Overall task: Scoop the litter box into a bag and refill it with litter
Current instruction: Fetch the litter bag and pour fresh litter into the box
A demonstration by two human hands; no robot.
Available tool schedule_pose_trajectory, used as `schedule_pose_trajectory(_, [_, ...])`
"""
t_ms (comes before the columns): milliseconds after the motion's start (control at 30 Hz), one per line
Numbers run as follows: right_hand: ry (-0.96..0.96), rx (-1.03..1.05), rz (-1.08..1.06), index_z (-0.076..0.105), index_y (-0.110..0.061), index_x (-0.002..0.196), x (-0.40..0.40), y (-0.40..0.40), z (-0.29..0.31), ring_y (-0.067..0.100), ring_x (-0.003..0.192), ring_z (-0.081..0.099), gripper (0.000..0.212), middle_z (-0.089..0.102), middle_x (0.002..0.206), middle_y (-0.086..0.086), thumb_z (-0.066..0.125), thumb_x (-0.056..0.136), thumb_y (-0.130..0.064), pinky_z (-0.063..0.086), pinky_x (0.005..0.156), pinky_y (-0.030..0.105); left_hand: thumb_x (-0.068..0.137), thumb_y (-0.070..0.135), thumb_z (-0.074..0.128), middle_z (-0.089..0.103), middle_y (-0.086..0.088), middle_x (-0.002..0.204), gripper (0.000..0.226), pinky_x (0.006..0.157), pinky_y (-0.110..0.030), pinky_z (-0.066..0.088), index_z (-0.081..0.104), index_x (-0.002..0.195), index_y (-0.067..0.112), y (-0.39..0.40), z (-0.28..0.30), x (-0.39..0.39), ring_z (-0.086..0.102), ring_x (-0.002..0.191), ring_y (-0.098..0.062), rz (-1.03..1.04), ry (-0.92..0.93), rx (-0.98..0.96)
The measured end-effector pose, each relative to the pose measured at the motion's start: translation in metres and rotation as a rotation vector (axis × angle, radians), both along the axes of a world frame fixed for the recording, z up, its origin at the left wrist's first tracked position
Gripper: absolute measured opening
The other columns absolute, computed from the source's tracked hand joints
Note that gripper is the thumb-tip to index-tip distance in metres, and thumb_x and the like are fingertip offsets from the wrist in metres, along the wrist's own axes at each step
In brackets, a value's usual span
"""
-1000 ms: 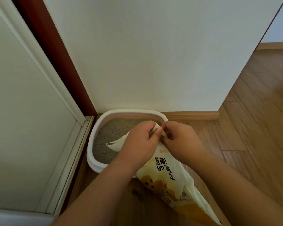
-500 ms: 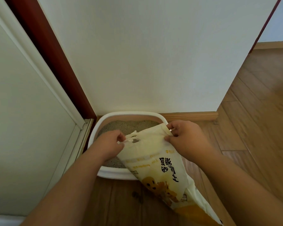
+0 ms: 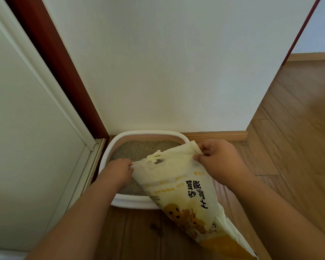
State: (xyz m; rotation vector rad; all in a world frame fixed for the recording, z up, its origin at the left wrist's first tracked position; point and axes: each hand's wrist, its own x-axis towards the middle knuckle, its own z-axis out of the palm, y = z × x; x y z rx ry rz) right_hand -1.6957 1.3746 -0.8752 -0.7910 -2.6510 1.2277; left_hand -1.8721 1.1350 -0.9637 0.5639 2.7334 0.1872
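Refill step in hand: left hand (image 3: 118,170) and right hand (image 3: 217,159) each pinch a top corner of the litter bag (image 3: 178,184), leaning over the litter box (image 3: 131,201) at lower centre; next, judged, tipping its mouth lower.

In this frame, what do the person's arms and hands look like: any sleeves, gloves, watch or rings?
Both forearms are bare as far as the frame shows, with no sleeve edge in view. The left hand and right hand wear no gloves. No watch, bracelet or ring shows on the visible sides.
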Motion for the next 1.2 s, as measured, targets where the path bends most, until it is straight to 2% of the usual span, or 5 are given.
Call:
schedule_pose_trajectory(300, [0.042,0.088,-0.090,0.073,-0.027,0.091,0.002,0.004,0.001,0.012,0.071,0.066,0.022,0.071,0.075,-0.007,0.056,0.100,-0.037,0.059,0.070,0.039,0.107,0.029,0.045,0.058,0.003,0.089,0.020,0.066,-0.030,0.043,0.061,0.096,0.024,0.004,0.013,0.010,0.054,0.080,-0.012,-0.027,0.027,0.076])
schedule_pose_trajectory(433, [0.187,0.058,-0.183,0.066,-0.026,0.090,0.004,0.004,0.005,0.011,0.063,0.058,0.021,0.063,0.070,-0.006,0.052,0.103,-0.035,0.046,0.056,0.031,0.107,0.030,0.045,0.060,0.003,0.090,0.022,0.066,-0.032,0.047,0.064,0.098,0.023,0.011,0.029,0.019,0.057,0.078,-0.013,-0.052,0.060,0.156])
schedule_pose_trajectory(700, [0.413,-0.040,-0.370,0.057,-0.020,0.093,0.015,0.018,0.019,0.017,0.064,0.053,0.020,0.059,0.076,-0.001,0.045,0.106,-0.029,0.046,0.059,0.039,0.106,0.026,0.051,0.059,0.003,0.080,0.025,0.060,-0.028,0.038,0.063,0.085,0.021,0.037,0.060,0.054,0.056,0.071,-0.014,-0.094,0.102,0.439])
schedule_pose_trajectory(867, [0.440,-0.080,-0.456,0.058,-0.019,0.094,0.022,0.031,0.020,0.017,0.065,0.052,0.020,0.059,0.077,0.001,0.044,0.105,-0.027,0.047,0.060,0.041,0.104,0.025,0.053,0.056,0.012,0.083,0.019,0.067,-0.014,0.034,0.064,0.090,0.025,0.047,0.079,0.074,0.051,0.079,-0.002,-0.187,0.200,0.534])
schedule_pose_trajectory(1200, [0.295,-0.093,-0.533,0.060,-0.024,0.095,0.039,0.061,0.017,0.022,0.074,0.060,0.020,0.065,0.085,0.003,0.043,0.104,-0.030,0.055,0.072,0.051,0.104,0.031,0.052,0.054,0.016,0.088,0.017,0.069,-0.011,0.034,0.068,0.102,0.025,0.075,0.067,0.084,0.051,0.082,0.001,-0.239,0.264,0.573])
